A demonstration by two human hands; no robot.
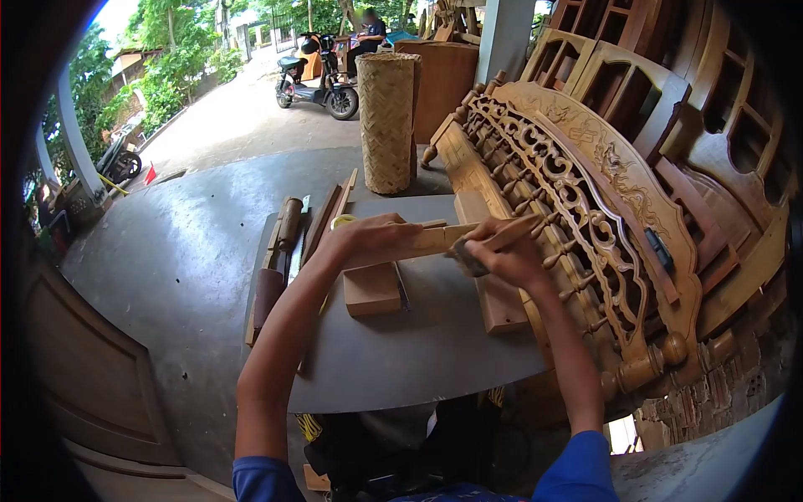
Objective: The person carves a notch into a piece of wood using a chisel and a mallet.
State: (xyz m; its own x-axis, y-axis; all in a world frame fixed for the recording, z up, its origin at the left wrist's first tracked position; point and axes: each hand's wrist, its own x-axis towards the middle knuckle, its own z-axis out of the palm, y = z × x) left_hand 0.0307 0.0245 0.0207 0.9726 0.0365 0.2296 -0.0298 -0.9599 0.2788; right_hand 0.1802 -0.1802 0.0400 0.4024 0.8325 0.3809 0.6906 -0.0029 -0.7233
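My left hand (372, 238) is wrapped round one end of a pale strip of wood (433, 242), held above the grey table (418, 360). In my right hand (512, 255) is a brush (514, 232) with a wooden handle pointing up to the right. Its dark, flat end lies against or just in front of the strip's right end; contact cannot be made out. Below my left hand, a wooden block (372, 291) rests on the table. A longer wooden board (502, 308) lies under my right hand, partly hidden by it.
Wood pieces, a dark brown roll (268, 294) and a metal ruler (298, 243) lie along the table's left side. Carved wooden panels (577, 201) lean at the right. Behind the table stands a woven roll (389, 125). Farther off are a scooter (316, 84) and a seated person (368, 38).
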